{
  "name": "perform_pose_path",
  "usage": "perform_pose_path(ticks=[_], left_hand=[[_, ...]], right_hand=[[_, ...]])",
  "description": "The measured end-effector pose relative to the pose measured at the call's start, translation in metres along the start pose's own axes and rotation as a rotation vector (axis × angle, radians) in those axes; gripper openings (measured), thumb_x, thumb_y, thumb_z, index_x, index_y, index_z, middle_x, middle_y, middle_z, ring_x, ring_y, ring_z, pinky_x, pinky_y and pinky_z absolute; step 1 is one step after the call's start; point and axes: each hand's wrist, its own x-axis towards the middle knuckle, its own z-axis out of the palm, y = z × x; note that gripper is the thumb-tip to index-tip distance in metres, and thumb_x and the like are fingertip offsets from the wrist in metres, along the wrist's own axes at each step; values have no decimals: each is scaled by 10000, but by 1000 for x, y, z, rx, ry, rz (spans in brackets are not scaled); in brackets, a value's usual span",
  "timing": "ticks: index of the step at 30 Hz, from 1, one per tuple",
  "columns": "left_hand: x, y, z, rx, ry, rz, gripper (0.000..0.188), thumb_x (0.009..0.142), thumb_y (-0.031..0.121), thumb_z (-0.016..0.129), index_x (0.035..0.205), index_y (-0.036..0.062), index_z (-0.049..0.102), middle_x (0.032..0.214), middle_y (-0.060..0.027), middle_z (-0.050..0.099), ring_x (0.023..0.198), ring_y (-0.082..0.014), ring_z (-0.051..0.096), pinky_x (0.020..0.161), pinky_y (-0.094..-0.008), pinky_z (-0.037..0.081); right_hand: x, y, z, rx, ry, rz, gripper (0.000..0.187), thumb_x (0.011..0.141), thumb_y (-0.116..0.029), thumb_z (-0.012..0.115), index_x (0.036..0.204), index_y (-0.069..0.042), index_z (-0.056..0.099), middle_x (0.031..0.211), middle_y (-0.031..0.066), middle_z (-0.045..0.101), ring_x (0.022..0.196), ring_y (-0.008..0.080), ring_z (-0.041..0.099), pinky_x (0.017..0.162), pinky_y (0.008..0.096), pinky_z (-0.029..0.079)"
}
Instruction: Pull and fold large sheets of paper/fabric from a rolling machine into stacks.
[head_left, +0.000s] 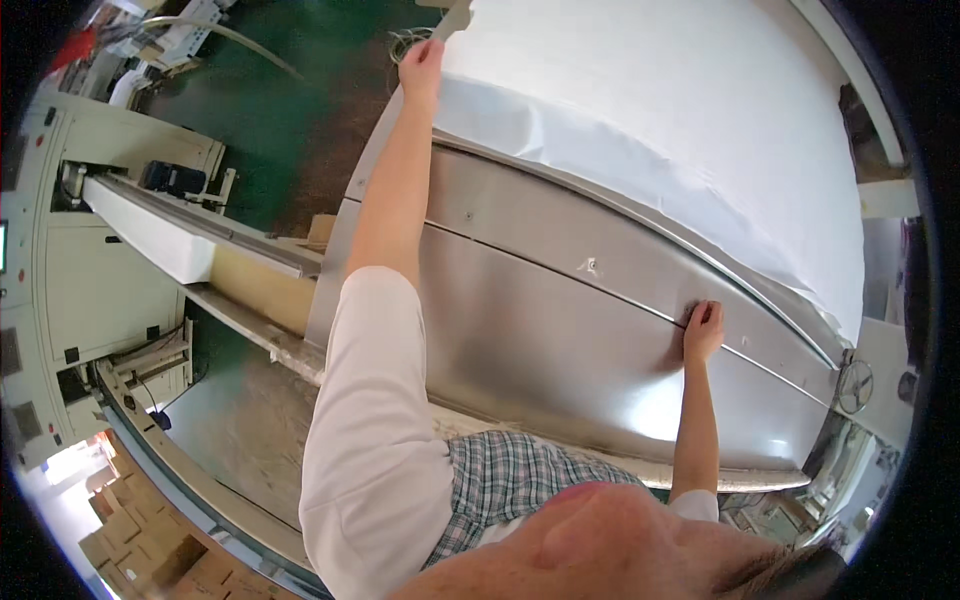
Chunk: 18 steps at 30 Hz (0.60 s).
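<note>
White sheet [650, 90] is spread beyond the right hand [706, 330]'s fingers; its near edge is slanted from just beside the left hand [421, 68]'s fingers toward the lower right (full long axis cut off). Left fingers are bunched at a grey strip [456, 20], right ones curled at the steel cover [560, 290]; pinching can't be told. Sheet straightening is presumably underway; even edge tension seems needed.

My left hand [422, 68]: extends beside the white sheet [650, 80]. My right hand [705, 332]: rests curled on the metal panel [540, 330]. Spoked handwheel [855, 387]: stands at far right.
</note>
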Motion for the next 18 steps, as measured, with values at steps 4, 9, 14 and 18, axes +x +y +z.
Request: perform_pose_path(ticks=[4,9,14,18], left_hand=[[29,-10,11,-216,-134,-201,298,821,290,566,922,16,628,892,-46,622,813,-132,557,720,-263,431],[14,10,39,-276,-372,-462,268,843,371,498,981,160,590,950,-28,564,857,-172,525,729,-397,431],[34,-5,10,-205,-393,-360,259,829,376,509,969,159,531,888,-31,542,818,-188,527,688,-416,440],[14,7,19,-270,-341,-486,235,792,267,566,949,92,575,831,-16,580,767,-141,536,683,-296,410]], right_hand=[[2,-5,4,-60,-29,-4,121,822,-180,516,804,-60,517,742,115,547,652,297,547,568,391,432],[7,4,-13,-109,1,44,114,825,-178,513,803,-66,521,744,110,549,648,297,544,567,386,433],[6,-5,2,-62,-4,5,115,825,-177,508,807,-64,520,743,120,551,651,306,545,569,394,432],[5,4,-3,-89,-7,20,148,842,-217,486,824,-77,530,743,123,564,661,311,550,573,401,430]])
